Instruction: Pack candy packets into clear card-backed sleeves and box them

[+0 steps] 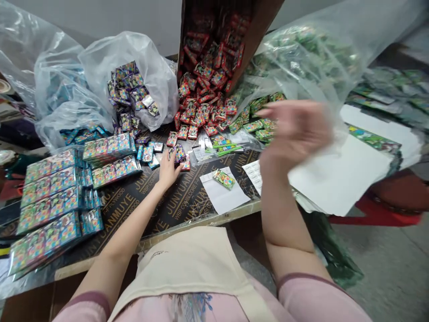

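Note:
My left hand [168, 172] is at the middle of the table, its fingers and thumb closed around a small purple printed box [178, 153]. A small red box [185, 163] lies by the thumb, and a few blue boxes [147, 153] are just left of the fingers. My right hand [298, 127] is raised over the right side and smeared by motion; its fingers and anything in them cannot be made out. Between the hands, a green printed box [224, 179] lies on a flat white packet [223, 201].
Red boxes [204, 109] spill from a tipped carton [259, 27]. Clear bags hold purple boxes [129, 85], blue boxes [83, 134] and green boxes [258, 127]. Wrapped multi-box packs [50, 205] are stacked at left. White sheets [338, 174] lie at right. The table's front edge [201, 222] runs before me.

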`<state>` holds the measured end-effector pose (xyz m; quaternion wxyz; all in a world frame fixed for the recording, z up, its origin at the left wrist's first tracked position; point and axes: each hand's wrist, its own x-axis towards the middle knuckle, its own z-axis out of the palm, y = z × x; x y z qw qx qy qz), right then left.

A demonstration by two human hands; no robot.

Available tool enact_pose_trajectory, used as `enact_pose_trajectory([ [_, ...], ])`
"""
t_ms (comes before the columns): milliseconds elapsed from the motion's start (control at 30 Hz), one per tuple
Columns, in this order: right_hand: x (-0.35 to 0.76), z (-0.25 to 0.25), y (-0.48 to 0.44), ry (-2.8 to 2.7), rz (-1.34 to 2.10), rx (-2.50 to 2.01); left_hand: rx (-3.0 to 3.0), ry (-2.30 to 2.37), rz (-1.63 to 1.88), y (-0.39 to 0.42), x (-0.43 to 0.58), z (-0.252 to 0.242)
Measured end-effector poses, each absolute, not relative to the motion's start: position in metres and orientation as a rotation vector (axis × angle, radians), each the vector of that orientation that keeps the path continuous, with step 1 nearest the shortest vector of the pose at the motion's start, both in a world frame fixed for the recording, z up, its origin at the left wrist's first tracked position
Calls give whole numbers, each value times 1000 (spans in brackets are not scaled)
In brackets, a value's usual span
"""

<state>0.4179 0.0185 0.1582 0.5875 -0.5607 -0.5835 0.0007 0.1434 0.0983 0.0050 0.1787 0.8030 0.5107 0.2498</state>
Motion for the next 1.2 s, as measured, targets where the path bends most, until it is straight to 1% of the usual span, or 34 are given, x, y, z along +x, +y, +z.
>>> enact_pose_trajectory([
  [67,415,130,58,-1537,42,-1534,2300,1394,731,83,148,9],
  [133,416,93,87,-1837,229,-1800,2313,1344,737,67,150,12],
  [200,421,58,101,-2064,317,-2004,2313,1313,735,53,146,13],
  [267,425,35,103,-2254,292,-2025,2302,1313,732,42,137,13],
  [300,425,29,102,-2363,254,-1958,2291,1324,729,37,131,13],
  [433,409,28,102,-2816,202,-1535,2214,1398,709,25,107,12],
  [533,393,27,108,-2936,218,-1529,2150,1415,718,22,99,16],
  [700,386,24,103,-2804,83,-1659,1928,1367,832,22,98,36],
  [767,383,31,89,-2688,-17,-1732,1691,1328,884,22,96,46],
  [833,372,41,67,-2400,-164,-1751,1296,1256,882,21,95,55],
  [900,349,51,38,-2051,-264,-1594,831,1094,798,21,95,62],
  [967,318,59,7,-1918,-253,-1273,460,848,670,22,95,68],
  [1033,288,65,-19,-2053,-175,-916,249,637,579,25,94,72],
  [1100,265,69,-34,-2223,-82,-644,162,553,594,27,88,74],
  [1200,250,75,-32,-2289,111,-511,150,588,744,27,76,78],
])
